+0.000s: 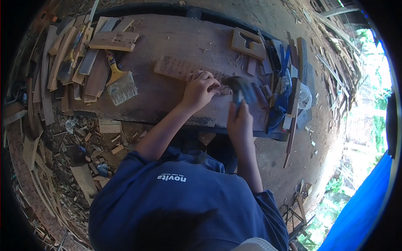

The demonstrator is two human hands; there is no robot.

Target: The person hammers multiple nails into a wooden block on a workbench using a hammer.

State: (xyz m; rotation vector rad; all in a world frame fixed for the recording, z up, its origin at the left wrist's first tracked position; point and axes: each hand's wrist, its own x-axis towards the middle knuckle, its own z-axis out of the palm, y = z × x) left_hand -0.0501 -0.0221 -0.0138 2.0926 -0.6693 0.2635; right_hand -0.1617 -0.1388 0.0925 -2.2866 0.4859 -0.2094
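Observation:
On the workbench (167, 102) lies a flat wooden board (171, 68) with rows of small dark marks or holes. My left hand (200, 90) rests on the board's right part, its thumb and fingers pinched together near the board's end; what they pinch is too small to make out. My right hand (240, 121) is wrapped round the handle of a hammer (239, 88). The hammer's head is blurred by motion and stands just right of my left fingertips, over the board's right end.
A wide brush (122, 88) and stacked wood strips (63, 58) lie at the left. On the right are a wooden piece with a cut-out (248, 43), a blue cloth (278, 109), a clear plastic bag (304, 97) and more strips. Wood scraps (118, 149) litter the ground.

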